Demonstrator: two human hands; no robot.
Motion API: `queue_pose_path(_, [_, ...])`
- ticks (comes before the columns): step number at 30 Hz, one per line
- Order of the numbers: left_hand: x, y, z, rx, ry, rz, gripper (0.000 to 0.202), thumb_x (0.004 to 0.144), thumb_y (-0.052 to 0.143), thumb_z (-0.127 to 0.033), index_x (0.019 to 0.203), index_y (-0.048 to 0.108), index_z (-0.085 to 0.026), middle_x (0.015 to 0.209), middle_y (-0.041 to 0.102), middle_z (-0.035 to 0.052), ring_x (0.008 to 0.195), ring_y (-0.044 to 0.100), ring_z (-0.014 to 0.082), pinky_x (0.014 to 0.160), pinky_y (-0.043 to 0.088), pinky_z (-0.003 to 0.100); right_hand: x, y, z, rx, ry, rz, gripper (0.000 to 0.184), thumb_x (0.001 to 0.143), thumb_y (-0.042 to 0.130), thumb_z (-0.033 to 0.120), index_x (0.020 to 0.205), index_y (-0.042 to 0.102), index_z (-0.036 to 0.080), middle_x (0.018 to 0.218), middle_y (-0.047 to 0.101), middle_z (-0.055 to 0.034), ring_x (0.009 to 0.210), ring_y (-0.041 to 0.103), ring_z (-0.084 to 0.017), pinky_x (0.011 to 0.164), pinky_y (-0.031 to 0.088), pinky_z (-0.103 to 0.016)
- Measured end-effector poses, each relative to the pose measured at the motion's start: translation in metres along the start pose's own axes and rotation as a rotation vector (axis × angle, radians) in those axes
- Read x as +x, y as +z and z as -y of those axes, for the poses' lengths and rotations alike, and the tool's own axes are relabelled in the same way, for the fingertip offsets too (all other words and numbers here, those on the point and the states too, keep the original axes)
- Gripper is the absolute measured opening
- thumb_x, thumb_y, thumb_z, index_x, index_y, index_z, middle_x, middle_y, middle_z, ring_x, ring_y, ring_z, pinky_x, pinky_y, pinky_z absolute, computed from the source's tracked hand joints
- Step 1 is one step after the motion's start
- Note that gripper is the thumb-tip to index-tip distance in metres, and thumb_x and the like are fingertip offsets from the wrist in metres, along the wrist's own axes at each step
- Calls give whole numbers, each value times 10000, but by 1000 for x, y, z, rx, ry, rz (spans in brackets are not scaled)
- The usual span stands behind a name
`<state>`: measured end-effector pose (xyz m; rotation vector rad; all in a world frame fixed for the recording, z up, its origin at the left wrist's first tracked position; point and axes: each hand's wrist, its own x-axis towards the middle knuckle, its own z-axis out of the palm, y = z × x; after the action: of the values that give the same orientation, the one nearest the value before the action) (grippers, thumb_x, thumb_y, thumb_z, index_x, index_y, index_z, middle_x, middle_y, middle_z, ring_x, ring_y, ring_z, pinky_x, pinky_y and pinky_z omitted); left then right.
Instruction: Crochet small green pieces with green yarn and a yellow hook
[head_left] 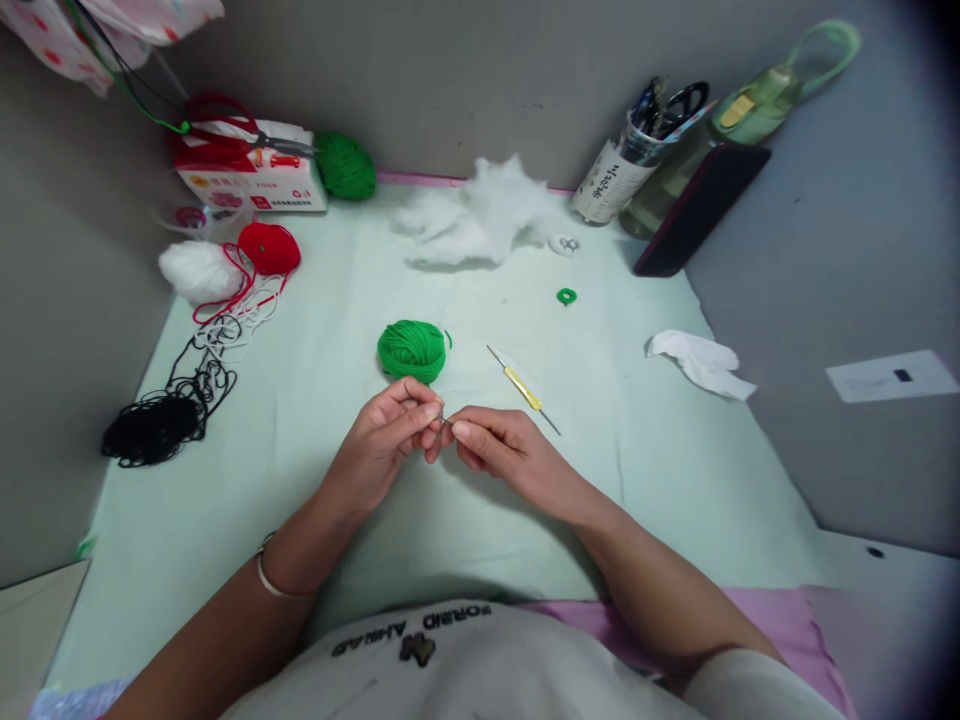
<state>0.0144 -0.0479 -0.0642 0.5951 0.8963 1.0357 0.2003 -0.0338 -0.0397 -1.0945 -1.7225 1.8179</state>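
Closest is a white shirt (540, 670). Left hand (390, 432) and right hand (510, 445) pinch a tiny thin thing (442, 420) right where they meet. A green yarn ball (411, 350) sits just past the left; a yellow hook (521, 387) lies near the right.

One thin piece (443, 420), greyish, short in its visible part; material and exact form too small to tell. Ends hidden in my fingers. Pinched between the fingertips of my left hand (386, 432) and right hand (517, 447), which nearly meet.
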Motion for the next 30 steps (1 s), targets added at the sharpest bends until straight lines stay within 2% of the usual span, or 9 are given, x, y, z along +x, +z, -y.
queue_pose_path(5, [0, 1, -1, 18, -12, -10, 204, 789, 796, -292, 807, 636, -166, 535, 554, -48, 522, 558, 107, 487, 431, 198, 1, 0, -4, 141, 62, 48, 409, 1010, 488, 509, 862, 636, 157, 647, 462, 47, 540, 352, -74, 507, 263, -231])
queue_pose_path(9, [0, 2, -2, 11, -23, -19, 249, 747, 835, -303, 795, 637, -160, 552, 576, -44, 491, 525, 91, 466, 428, 195, 3, -2, -5, 303, 137, 97, 399, 981, 531, 522, 876, 639, 151, 605, 456, 58, 472, 303, -59, 438, 227, -213])
queue_pose_path(13, [0, 2, -3, 13, -20, -29, 242, 742, 841, -295, 780, 648, -154, 560, 581, -44, 470, 485, 72, 456, 425, 186, 5, -2, -7, 442, 189, 126, 383, 967, 561, 503, 859, 634, 143, 563, 444, 73, 416, 256, -38, 383, 189, -190])
queue_pose_path(18, [1, 0, -3, 36, -7, 0, 228, 759, 830, -290, 786, 648, -155, 558, 578, -43, 478, 490, 73, 455, 419, 178, 6, -5, -11, 584, 250, 223, 363, 978, 552, 486, 877, 627, 146, 505, 399, 102, 371, 194, -28, 346, 137, -169])
queue_pose_path(23, [0, -3, -4, 91, -13, 49, 226, 789, 810, -311, 794, 640, -162, 555, 571, -38, 492, 545, 93, 462, 416, 186, 6, -9, -15, 652, 273, 308, 359, 986, 540, 470, 871, 635, 143, 470, 407, 103, 353, 192, -28, 333, 152, -163])
queue_pose_path(30, [0, -4, -5, 80, -14, 92, 231, 792, 814, -314, 796, 645, -155, 568, 569, -40, 489, 521, 77, 452, 404, 170, 7, -11, -21, 765, 305, 385, 344, 996, 538, 435, 879, 646, 130, 466, 401, 104, 354, 192, -29, 329, 177, -155])
